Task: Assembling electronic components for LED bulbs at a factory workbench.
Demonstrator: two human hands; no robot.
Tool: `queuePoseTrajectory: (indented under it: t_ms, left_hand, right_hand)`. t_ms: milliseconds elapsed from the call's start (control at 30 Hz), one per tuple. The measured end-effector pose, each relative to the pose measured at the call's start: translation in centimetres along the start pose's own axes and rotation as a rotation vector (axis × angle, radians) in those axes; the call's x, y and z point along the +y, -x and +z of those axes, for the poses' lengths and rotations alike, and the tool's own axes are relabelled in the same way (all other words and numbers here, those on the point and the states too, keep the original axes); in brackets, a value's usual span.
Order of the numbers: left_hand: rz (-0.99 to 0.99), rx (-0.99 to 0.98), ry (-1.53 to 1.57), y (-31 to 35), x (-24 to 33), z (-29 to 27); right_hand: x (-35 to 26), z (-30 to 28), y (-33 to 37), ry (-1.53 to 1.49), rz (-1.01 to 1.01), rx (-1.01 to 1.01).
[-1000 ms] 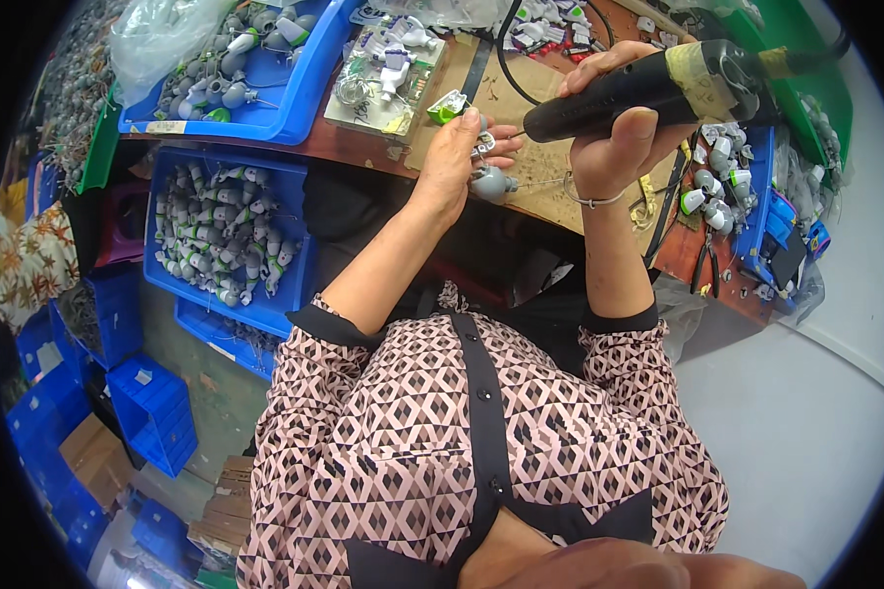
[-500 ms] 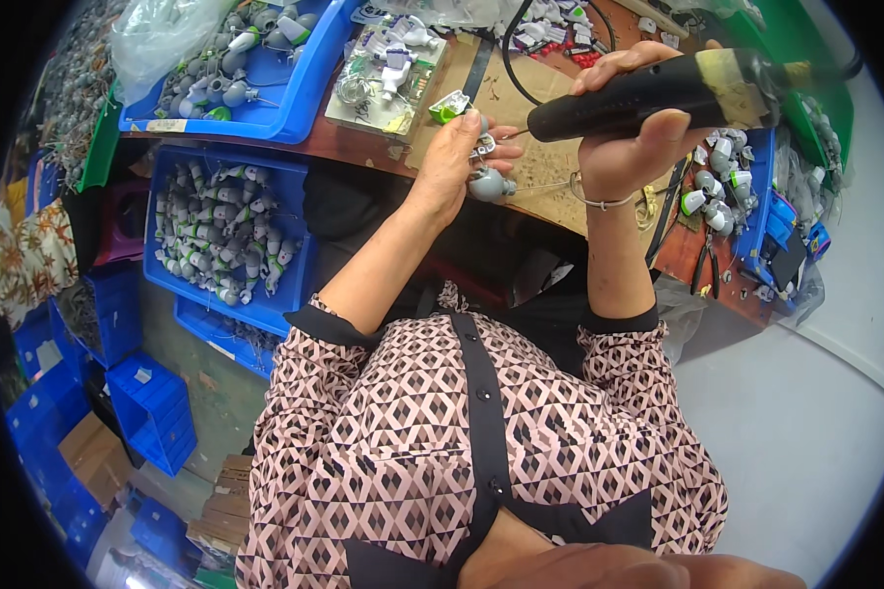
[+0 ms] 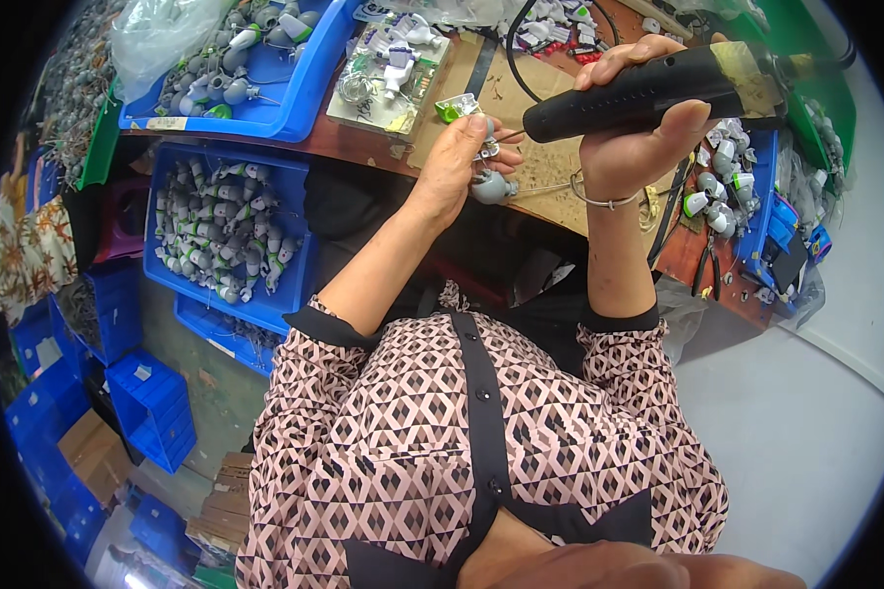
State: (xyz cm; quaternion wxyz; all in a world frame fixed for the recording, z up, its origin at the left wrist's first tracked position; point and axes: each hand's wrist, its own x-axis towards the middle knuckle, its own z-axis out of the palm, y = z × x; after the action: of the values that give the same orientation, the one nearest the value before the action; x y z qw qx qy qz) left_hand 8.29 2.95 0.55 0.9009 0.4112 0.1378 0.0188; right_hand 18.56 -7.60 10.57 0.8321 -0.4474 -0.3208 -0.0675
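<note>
My left hand pinches a small plastic toy part with a rounded grey end and a white and green end, between thumb and fingers. A thin wire or cord runs from its grey end toward my right wrist. My right hand is wrapped round a thick black electric screwdriver, held nearly level, with yellowed tape near its back end. Its thin bit points left and reaches the toy part by my left fingers. The fingers partly hide where the bit meets it.
A cardboard sheet covers the bench beneath my hands. Similar toy parts fill blue trays at the left and a blue bin below. Pliers lie at the right, near more grey parts. A black cable loops behind the screwdriver.
The screwdriver has shifted very slightly, its back end a little lower. My left hand and the toy part have moved a touch to the right. Both grips are the same.
</note>
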Motion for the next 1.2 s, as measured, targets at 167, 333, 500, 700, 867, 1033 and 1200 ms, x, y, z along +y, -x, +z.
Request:
queuePoseTrajectory:
  t_ms: [167, 333, 500, 700, 867, 1033, 1200]
  left_hand:
    - [-0.013, 0.002, 0.003, 0.0, 0.0, 0.0]
    - [-0.010, 0.005, 0.003, 0.1, 0.1, 0.0]
    - [-0.027, 0.011, -0.004, 0.1, 0.3, 0.2]
    - [-0.017, 0.019, 0.002, 0.0, 0.1, 0.1]
    - [-0.049, 0.021, -0.014, -0.3, 0.2, 0.0]
    - [-0.034, 0.069, -0.002, -0.5, -0.3, -0.1]
    - [-0.011, 0.075, -0.023, -0.9, -0.8, -0.3]
  right_hand:
    - [-0.1, 0.4, 0.0, 0.029, 0.004, -0.013]
    - [-0.2, 0.9, 0.0, 0.062, -0.008, -0.019]
    - [0.4, 0.3, -0.3, 0.021, -0.005, -0.081]
    - [0.1, 1.4, -0.2, 0.087, -0.034, -0.074]
    - [-0.4, 2.9, 0.6, 0.106, -0.109, -0.063]
    - [-0.5, 3.3, 1.7, 0.144, -0.109, -0.170]
    - [-0.6, 4.0, 2.3, 0.165, -0.137, -0.250]
